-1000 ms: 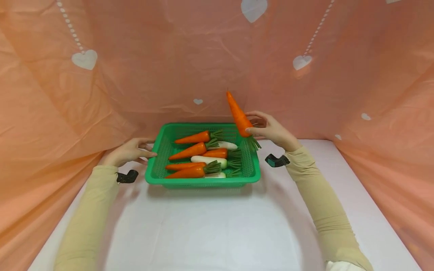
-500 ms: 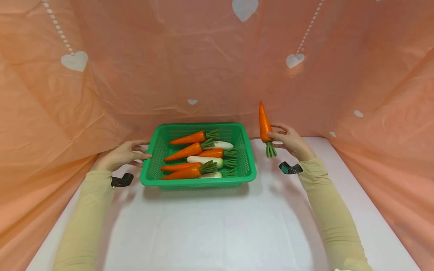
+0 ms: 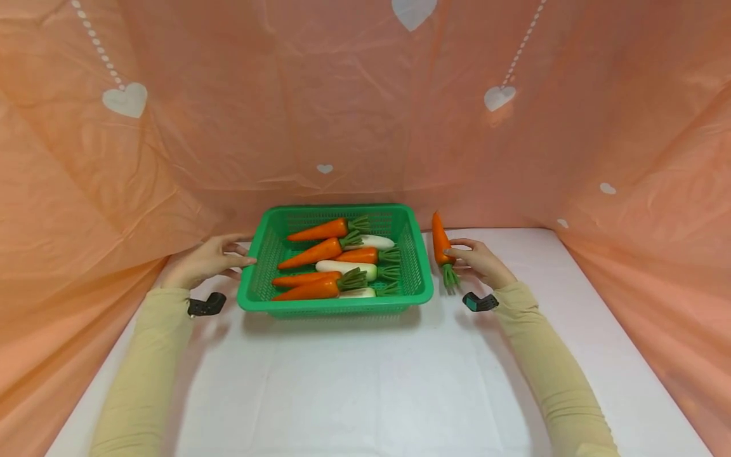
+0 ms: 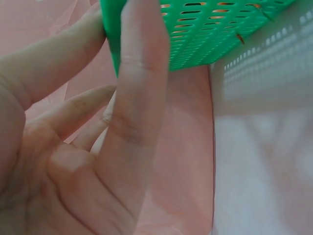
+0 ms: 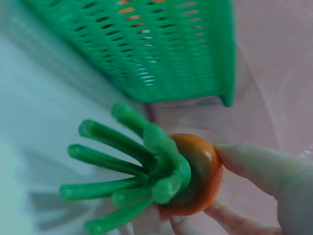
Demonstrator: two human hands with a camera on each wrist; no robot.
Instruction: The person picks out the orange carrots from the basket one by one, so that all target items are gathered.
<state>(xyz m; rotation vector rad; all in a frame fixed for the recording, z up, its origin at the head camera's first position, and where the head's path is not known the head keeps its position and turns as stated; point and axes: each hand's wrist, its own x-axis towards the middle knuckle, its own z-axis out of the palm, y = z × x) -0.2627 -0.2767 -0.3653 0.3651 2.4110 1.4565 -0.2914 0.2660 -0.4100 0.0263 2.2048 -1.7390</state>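
A green plastic basket (image 3: pixel 337 305) holds several orange carrots (image 3: pixel 316 253) and white radishes (image 3: pixel 345 269) with green stalks. At its left rim, my left hand (image 3: pixel 207 261) pinches the edge between thumb and fingers; the left wrist view shows the thumb (image 4: pixel 139 83) lying over the perforated side. To the right of the basket, my right hand (image 3: pixel 481 261) grips another carrot (image 3: pixel 441 238) near its stalk end, tip pointing away. In the right wrist view the carrot's green stubs (image 5: pixel 161 161) face the camera, close above the white surface. Whether it touches the table cannot be told.
A white-covered table (image 3: pixel 365 381) lies beneath everything. Peach-coloured sheeting (image 3: pixel 365 114) with white hearts hangs behind the basket and on both sides.
My right hand has carried the carrot from over the basket's right edge out to the right, then lowered it toward the table. The left hand stays at the basket's left rim.
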